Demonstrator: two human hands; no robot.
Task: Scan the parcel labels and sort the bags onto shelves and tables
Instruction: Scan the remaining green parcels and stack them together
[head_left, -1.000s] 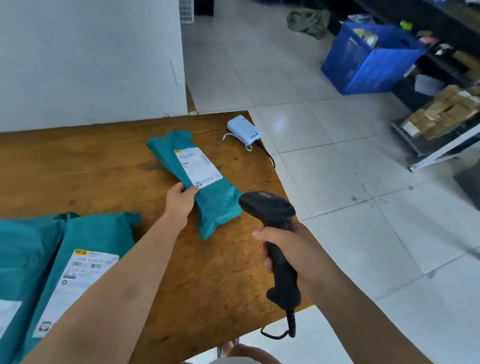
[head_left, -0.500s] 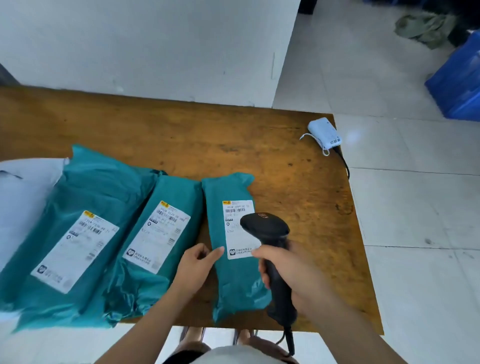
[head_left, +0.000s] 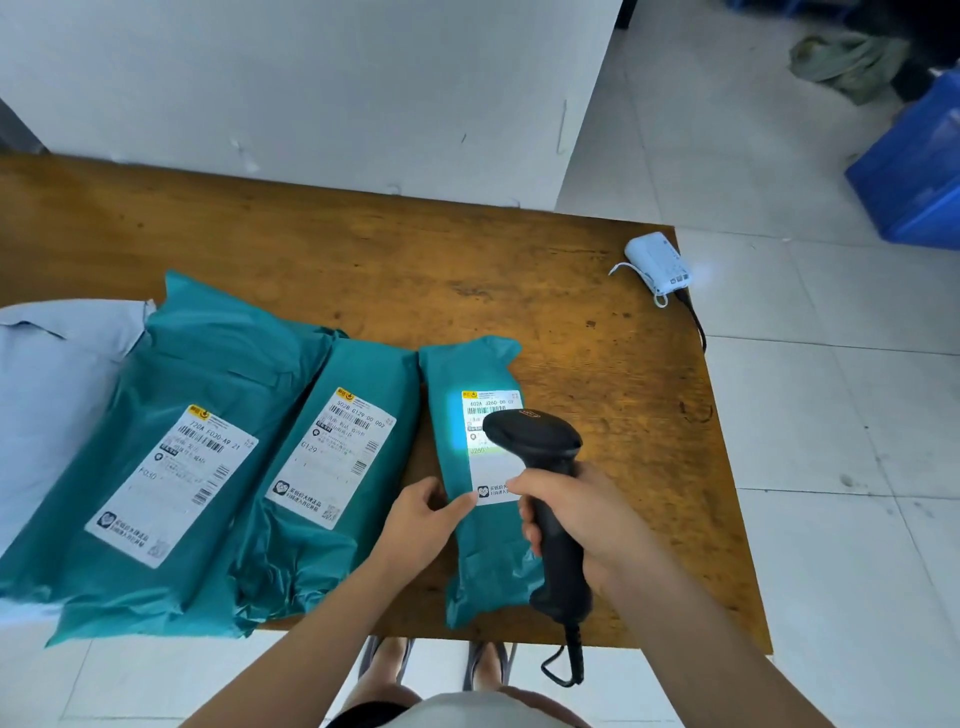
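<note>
As light hits the label (head_left: 493, 402): right hand (head_left: 587, 519), from 5 o'clock, fingers wrapped round scanner (head_left: 535, 439).
Left hand (head_left: 421, 525): thumb and curled fingers pinch parcel (head_left: 470, 364) edge.
Position: parcel on table (head_left: 519, 270), 12 o'clock of hands.

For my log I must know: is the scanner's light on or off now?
On. Beneath the scanner a bright patch of light falls on the label of the rightmost bag.
</note>
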